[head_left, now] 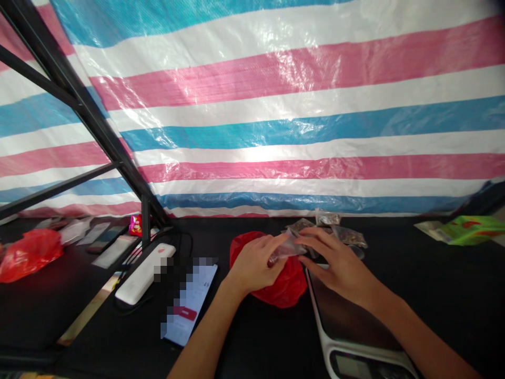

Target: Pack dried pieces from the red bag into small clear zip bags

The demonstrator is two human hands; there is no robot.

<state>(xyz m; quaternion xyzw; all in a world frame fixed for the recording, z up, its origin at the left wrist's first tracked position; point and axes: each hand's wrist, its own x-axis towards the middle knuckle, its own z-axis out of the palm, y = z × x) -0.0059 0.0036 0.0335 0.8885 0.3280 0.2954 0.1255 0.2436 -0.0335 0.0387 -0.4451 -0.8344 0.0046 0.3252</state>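
A small clear plastic bag [295, 246] is between the two hands, above the far part of a crumpled red plastic bag [284, 289] on the black table [252, 342]. The left hand [256, 263] has its fingers bent around the clear bag's left part, the forefinger reaching along it and the thumb lower down, slightly apart. The right hand [339, 266] is curved, its fingers a little spread and their tips at the bag's right edge — whether they pinch it, I cannot tell. Under the right hand and forearm lies a scale [355, 321] with a dark top, its display at the near end. Just beyond the hands are several small clear packets [349, 237] with brownish contents. To the left of the left forearm lies a lit phone [193, 302], partly pixelated, and farther left a long white case [145, 273] beside dark cables [192, 245]. A pink wrapper [135, 225] sits by the black metal frame [98, 129]; another red bag [33, 253] is at far left, a green packet [473, 230] at far right. Striped sheeting [276, 129] — blue, white and pink — hangs behind.
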